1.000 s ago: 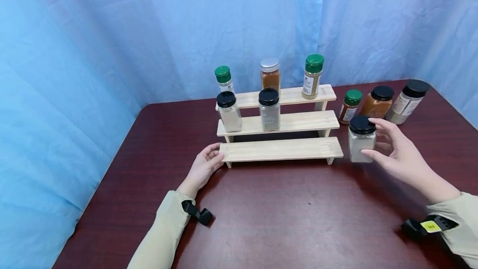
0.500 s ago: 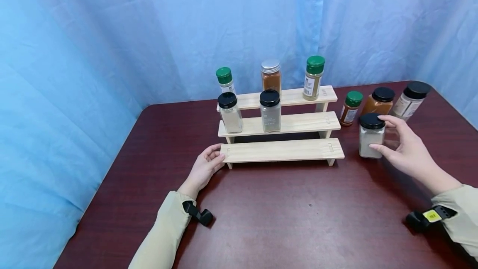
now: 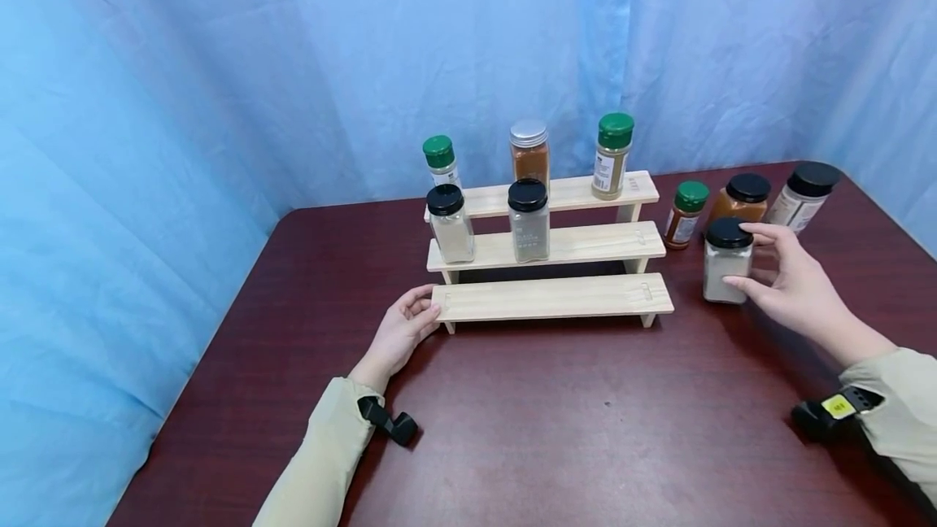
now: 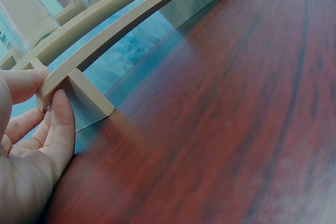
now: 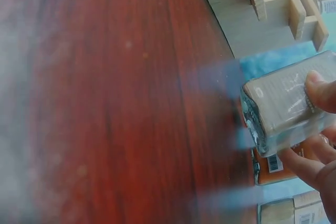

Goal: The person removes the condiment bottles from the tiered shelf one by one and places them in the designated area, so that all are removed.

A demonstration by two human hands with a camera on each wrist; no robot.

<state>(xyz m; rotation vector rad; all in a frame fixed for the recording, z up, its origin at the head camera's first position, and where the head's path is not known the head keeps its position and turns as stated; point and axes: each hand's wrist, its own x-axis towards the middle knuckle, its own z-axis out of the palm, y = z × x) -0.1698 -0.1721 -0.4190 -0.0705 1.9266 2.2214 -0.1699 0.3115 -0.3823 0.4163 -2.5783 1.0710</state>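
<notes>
In the head view my left hand (image 3: 398, 330) pinches the left end of the lowest step of a three-tier wooden spice rack (image 3: 552, 298). Its thumb lies on top and a finger underneath, as the left wrist view shows at the board's end (image 4: 68, 72). To the rack's right, my right hand (image 3: 801, 287) grips a square spice jar (image 3: 723, 276) with a black lid and pale grey powder inside. The thumb presses one side of this upright jar (image 5: 286, 100); other fingers are around its far side. Whether its base touches the table I cannot tell.
Behind the held jar stand a green-lidded bottle (image 3: 682, 222), an orange-brown jar (image 3: 739, 200) and a larger black-lidded jar (image 3: 801, 202). Two black-lidded jars (image 3: 529, 226) occupy the middle tier. Three more containers, including a green-lidded bottle (image 3: 609, 165), line the top tier. Blue curtains (image 3: 468, 47) hang behind.
The right hand has carried the jar to the right, away from the rack, and then slightly back toward the other jars. My left hand has stayed on the rack's end.
</notes>
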